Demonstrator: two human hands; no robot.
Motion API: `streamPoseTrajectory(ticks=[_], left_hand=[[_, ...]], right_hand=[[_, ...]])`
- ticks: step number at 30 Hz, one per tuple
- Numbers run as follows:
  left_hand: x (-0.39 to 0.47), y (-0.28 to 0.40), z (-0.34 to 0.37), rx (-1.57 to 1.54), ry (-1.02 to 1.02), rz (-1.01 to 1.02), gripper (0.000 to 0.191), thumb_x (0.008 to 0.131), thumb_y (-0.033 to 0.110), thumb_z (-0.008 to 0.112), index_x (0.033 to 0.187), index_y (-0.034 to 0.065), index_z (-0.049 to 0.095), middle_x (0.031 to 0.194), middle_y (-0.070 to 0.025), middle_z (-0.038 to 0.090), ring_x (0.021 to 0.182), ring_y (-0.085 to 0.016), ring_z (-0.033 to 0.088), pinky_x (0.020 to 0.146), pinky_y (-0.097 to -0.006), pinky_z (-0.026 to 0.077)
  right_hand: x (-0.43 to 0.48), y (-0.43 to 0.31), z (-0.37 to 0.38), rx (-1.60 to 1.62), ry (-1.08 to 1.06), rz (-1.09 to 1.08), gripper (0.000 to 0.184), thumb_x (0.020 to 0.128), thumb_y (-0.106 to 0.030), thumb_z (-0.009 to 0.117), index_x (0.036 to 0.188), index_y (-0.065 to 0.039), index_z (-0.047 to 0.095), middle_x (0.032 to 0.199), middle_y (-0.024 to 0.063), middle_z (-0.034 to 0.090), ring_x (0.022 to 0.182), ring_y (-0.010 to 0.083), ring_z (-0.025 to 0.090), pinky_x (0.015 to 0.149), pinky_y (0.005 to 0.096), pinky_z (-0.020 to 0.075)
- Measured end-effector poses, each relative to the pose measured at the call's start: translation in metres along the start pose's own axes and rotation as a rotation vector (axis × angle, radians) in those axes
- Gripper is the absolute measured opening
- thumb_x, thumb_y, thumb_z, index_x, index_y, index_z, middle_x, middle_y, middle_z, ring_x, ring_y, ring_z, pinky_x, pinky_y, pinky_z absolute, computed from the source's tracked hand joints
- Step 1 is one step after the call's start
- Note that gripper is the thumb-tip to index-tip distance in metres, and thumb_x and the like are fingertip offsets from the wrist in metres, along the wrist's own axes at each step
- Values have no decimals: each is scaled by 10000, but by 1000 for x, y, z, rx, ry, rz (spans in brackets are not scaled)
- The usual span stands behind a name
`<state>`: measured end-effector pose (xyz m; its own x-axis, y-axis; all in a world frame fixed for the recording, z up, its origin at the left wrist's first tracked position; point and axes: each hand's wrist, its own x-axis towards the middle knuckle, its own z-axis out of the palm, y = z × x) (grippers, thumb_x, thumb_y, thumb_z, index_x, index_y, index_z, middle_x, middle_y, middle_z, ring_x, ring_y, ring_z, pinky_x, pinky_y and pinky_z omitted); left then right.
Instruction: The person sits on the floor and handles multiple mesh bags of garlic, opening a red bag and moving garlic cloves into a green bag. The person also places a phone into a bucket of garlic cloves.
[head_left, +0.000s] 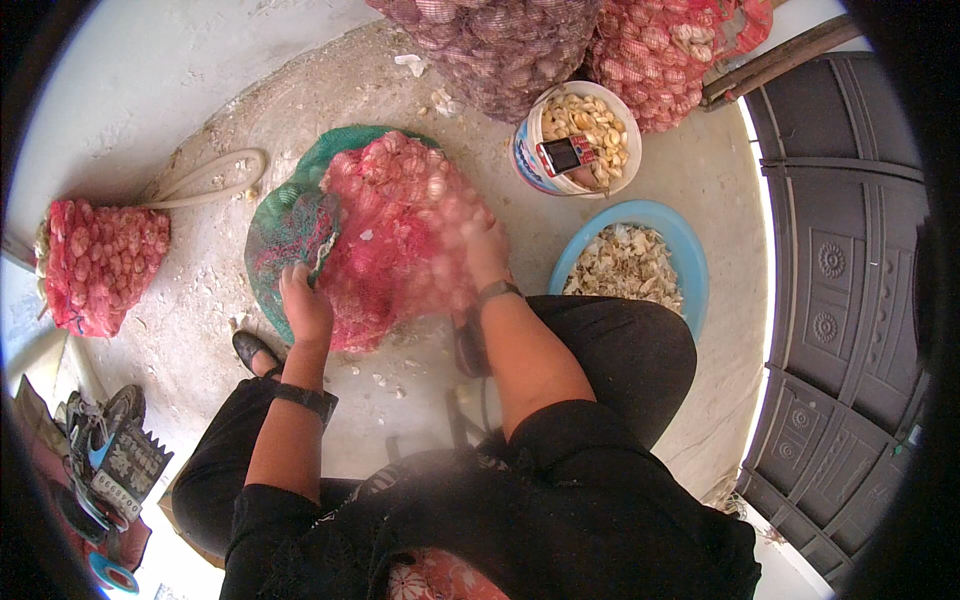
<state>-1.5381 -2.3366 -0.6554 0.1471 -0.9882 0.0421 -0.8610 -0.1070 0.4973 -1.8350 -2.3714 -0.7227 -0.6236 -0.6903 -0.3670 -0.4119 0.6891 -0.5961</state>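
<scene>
A red mesh sack of garlic bulbs lies on the floor before me, with a green mesh sack bunched around its left and far sides. My left hand grips the edge of the green mesh near its dark, folded mouth. Over the right side of the red sack is my right hand, blurred by motion. Its fingers cannot be made out, nor whether it holds anything.
A white bucket holds peeled cloves with a red mobile phone on top. Beside my right knee is a blue basin of papery skins. Full mesh sacks stand behind; a smaller red sack and a hose lie left.
</scene>
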Motion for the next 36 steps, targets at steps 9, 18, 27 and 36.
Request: streamPoseTrajectory(ticks=[9, 18, 27, 36], left_hand=[[-8, -7, 0, 80, 114, 17, 319, 686, -117, 522, 965, 23, 587, 1021, -180, 542, 987, -405, 497, 873, -469, 397], [-24, -5, -8, 28, 297, -136, 383, 694, -102, 539, 1048, 33, 589, 1074, -198, 526, 1042, -421, 477, 928, -479, 378], [-36, -29, -6, 12, 228, -384, 382, 690, -59, 604, 1063, 18, 570, 976, -175, 519, 867, -335, 536, 802, -415, 447], [-52, -52, 3, -778, 41, -776, 223, 867, -20, 586, 1033, 45, 451, 848, -72, 572, 620, -146, 584, 480, -281, 481]], right_hand=[[3, 4, 1, 53, -27, 17, 554, 970, -400, 525, 1194, 106, 554, 1169, 348, 610, 1105, 493, 586, 955, 519, 458], [6, 13, 5, 50, -46, -15, 563, 974, -423, 519, 1199, 92, 555, 1178, 341, 613, 1122, 498, 580, 966, 517, 457], [16, 34, 14, -11, -6, -22, 575, 986, -439, 482, 1185, 94, 570, 1189, 322, 614, 1107, 480, 594, 934, 534, 473], [35, 78, 37, -283, -184, 50, 583, 1001, -473, 427, 1083, 35, 700, 1149, 261, 667, 1085, 425, 638, 907, 513, 509]])
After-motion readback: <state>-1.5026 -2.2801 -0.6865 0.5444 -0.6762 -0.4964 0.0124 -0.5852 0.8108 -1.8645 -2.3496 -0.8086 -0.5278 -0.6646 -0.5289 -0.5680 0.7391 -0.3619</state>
